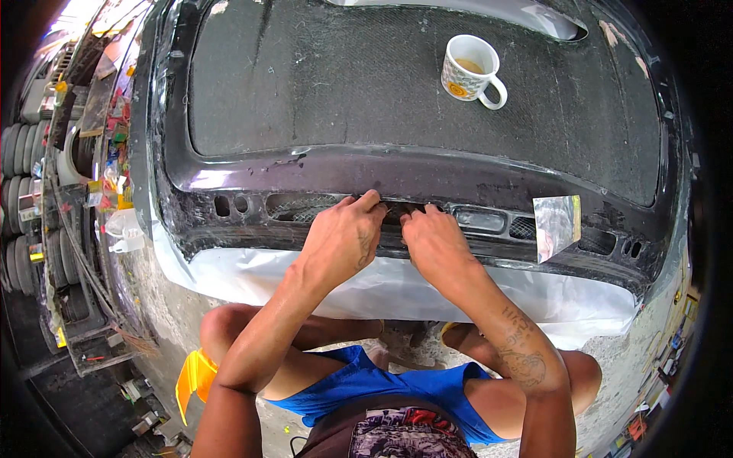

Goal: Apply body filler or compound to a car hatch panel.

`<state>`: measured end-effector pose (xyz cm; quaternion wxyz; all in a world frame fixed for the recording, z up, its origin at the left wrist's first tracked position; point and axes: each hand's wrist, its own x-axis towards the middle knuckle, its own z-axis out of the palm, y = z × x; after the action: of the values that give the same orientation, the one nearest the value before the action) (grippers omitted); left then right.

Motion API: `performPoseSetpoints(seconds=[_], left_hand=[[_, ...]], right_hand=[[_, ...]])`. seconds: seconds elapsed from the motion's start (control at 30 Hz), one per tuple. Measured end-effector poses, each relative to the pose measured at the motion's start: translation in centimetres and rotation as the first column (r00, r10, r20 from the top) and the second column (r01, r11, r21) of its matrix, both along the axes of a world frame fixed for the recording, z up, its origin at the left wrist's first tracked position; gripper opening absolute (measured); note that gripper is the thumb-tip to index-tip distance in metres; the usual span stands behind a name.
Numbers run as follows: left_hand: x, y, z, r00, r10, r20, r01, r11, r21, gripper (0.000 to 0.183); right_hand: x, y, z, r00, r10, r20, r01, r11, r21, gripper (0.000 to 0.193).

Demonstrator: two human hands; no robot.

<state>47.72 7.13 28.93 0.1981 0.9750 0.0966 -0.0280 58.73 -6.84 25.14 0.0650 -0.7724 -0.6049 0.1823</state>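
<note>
At the six o'clock edge of the broad black textured panel [359, 107], the bare left hand [347, 233] and bare right hand [437, 240] curl their fingers; I cannot tell whether they grip anything. A white patterned mug [462, 82] stands at one o'clock from them.

Rough grey floor [166, 324]; dark tyres [17, 149] stacked far left; bright light [76, 15] upper left.

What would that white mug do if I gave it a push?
The mug might slosh or spill, since brownish liquid shows inside. It would probably slide or tip before rolling, as it stands upright on the black panel. It's likely stiff but breakable: it looks ceramic.
</note>
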Motion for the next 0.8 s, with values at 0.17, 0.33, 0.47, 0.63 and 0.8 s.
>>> performPoseSetpoints(seconds=[0.17, 0.33, 0.47, 0.63, 0.8], left_hand=[[-0.17, 0.06, -0.29, 1.000, -0.004, -0.031, 0.005, 1.000, 0.019, 0.016], [0.02, 0.00, -0.27, 0.998, -0.026, -0.060, 0.028, 0.999, 0.036, 0.016], [-0.10, -0.04, -0.26, 0.998, -0.024, -0.061, 0.028, 0.998, 0.054, 0.019], [-0.03, -0.23, 0.16, 0.997, -0.012, -0.072, 0.017, 0.997, 0.073, 0.020], [-0.11, -0.36, 0.09, 0.998, 0.009, -0.063, -0.004, 0.997, 0.080, 0.011]], right_hand=[[-0.11, 0.02, 0.02, 1.000, -0.010, -0.004, 0.010, 1.000, 0.019, 0.013], [-0.03, -0.11, 0.06, 1.000, -0.019, -0.011, 0.019, 1.000, 0.016, 0.012], [-0.08, -0.02, 0.04, 1.000, -0.024, -0.016, 0.024, 0.999, 0.023, 0.012], [-0.07, -0.02, 0.11, 1.000, -0.011, -0.002, 0.011, 1.000, 0.012, 0.013], [-0.09, 0.10, 0.27, 1.000, -0.019, -0.014, 0.019, 1.000, -0.002, 0.013]])
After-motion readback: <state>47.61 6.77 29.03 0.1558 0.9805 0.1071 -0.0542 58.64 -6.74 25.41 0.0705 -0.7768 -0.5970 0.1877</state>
